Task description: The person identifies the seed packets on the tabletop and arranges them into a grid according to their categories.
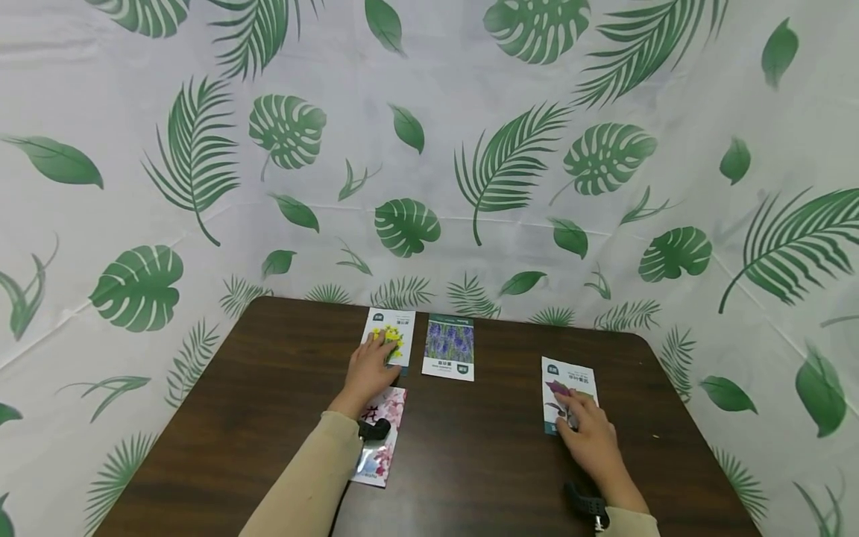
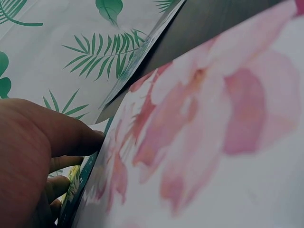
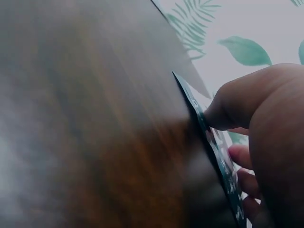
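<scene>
My left hand rests on a seed packet with yellow flowers. Its thumb touches the packet's near edge in the left wrist view, and the fingertips lie on the printed face. Under that wrist is a packet with pink blossoms, which fills much of the left wrist view. On the right, my right hand touches a white seed packet with a purple picture. Thumb and fingertips press on this packet's face, which lies flat on the table. The right hand covers its lower right part.
Between the hands, a packet with purple lavender flowers lies near the far edge of the dark wooden table. A white leaf-patterned cloth hangs behind the table. Dark straps are on both wrists.
</scene>
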The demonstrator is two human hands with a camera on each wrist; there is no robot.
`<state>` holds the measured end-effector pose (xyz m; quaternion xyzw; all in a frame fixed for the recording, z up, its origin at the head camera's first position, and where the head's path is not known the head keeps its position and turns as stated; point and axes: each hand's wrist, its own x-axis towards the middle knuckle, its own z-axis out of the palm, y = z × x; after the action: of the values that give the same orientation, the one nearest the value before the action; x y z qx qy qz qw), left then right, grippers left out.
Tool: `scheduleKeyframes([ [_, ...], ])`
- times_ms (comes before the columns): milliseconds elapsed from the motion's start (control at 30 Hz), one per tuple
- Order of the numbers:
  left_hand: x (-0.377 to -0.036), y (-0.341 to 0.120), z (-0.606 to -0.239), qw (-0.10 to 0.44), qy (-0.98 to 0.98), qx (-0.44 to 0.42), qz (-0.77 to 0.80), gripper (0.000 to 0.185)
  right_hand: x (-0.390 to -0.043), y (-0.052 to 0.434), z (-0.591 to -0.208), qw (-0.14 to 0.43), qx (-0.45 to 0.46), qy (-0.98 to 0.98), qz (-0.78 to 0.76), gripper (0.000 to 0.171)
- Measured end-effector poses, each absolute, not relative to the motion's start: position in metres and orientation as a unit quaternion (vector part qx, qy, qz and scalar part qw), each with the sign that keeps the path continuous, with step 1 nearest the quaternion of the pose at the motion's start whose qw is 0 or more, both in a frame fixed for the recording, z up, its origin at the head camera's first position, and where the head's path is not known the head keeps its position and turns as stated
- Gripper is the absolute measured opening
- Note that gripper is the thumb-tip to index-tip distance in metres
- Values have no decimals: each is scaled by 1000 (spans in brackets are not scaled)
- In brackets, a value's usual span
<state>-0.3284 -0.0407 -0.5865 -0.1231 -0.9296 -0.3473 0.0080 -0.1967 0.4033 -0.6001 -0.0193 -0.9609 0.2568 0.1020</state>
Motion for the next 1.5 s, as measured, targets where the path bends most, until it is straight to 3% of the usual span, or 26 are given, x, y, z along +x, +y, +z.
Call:
scheduleKeyframes([
  [267, -329, -41, -588, 6, -932, -123, -341, 61, -191, 390, -599, 108, -14, -965, 237, 45],
  [800, -329, -41, -590, 6, -933, -120, -339, 60, -192, 364, -596, 118, 101, -954, 257, 41],
  [1167, -329, -40, -587, 7, -932, -118, -342, 61, -188, 340, -598, 179, 177, -941, 228, 44],
  [1300, -329, -39, -589, 10, -931, -117, -346, 60, -181, 325, -594, 151, 212, -937, 234, 50],
  [1500, -329, -38, -588, 18, -922, -112, -369, 58, -170, 296, -585, 46, 237, -927, 287, 45],
])
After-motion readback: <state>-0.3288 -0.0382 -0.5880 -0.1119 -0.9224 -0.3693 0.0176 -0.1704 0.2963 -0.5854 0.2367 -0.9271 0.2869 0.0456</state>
